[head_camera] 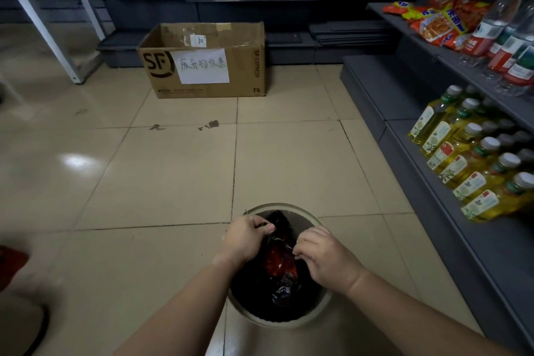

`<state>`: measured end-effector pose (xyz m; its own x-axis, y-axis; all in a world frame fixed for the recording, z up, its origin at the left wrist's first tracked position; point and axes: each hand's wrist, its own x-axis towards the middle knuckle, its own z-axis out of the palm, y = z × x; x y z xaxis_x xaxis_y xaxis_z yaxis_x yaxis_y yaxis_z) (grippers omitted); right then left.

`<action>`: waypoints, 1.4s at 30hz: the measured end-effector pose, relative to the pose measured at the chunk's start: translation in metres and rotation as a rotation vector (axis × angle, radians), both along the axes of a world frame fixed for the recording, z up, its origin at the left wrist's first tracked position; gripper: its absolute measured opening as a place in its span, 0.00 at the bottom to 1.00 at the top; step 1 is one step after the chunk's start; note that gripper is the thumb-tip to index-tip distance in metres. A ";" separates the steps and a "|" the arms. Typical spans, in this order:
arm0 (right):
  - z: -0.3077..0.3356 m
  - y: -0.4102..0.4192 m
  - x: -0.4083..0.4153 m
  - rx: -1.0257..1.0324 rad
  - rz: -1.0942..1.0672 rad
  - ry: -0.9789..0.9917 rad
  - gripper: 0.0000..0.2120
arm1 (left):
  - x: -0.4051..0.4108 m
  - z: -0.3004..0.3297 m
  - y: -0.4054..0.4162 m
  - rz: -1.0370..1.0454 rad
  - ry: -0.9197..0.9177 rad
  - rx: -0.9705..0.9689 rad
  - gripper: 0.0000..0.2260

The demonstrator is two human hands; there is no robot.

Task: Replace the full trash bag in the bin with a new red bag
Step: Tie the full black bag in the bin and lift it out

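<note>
One round beige plastic bin (315,315) stands on the tiled floor (161,176), holding one dark, crinkled plastic trash bag (281,277). Two hands work over it: the left hand (245,237) and right hand (325,256) each have fingers pinched on the bag's top edge. One open brown cardboard box (208,66) sits well beyond.

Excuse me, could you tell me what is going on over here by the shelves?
A person is bent over a round bin on the tiled floor. The left hand and the right hand each pinch the gathered top of the dark trash bag, which sits inside the bin. A cardboard box stands farther back.
</note>
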<state>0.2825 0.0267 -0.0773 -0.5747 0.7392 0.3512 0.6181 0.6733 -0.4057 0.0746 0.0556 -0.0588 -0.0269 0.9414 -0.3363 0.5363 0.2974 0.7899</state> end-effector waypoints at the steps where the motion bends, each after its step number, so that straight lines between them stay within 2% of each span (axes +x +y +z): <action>1: 0.000 -0.002 0.003 -0.013 0.015 -0.025 0.08 | -0.002 -0.001 0.002 0.024 0.018 0.015 0.06; 4: -0.004 -0.012 0.012 -0.056 0.038 -0.080 0.08 | -0.014 -0.006 0.011 0.073 0.069 0.054 0.08; 14: -0.013 -0.035 0.043 -0.211 -0.023 -0.161 0.09 | -0.034 -0.018 0.026 -0.004 0.229 0.087 0.08; 27: -0.008 -0.051 0.082 -0.204 -0.119 -0.284 0.10 | -0.038 -0.036 0.015 0.010 0.283 0.071 0.08; 31: 0.001 -0.050 0.081 -0.205 -0.133 -0.199 0.07 | -0.034 -0.026 0.013 0.006 0.274 0.105 0.13; 33: 0.008 -0.044 0.074 -0.160 -0.176 -0.121 0.04 | -0.034 -0.014 0.009 -0.027 0.213 0.125 0.14; 38: 0.031 -0.017 0.018 -0.212 -0.272 0.153 0.03 | -0.015 0.011 -0.009 -0.181 0.059 0.184 0.07; 42: 0.039 0.000 -0.026 -0.285 -0.304 0.265 0.03 | -0.002 0.014 -0.014 -0.286 0.015 0.197 0.03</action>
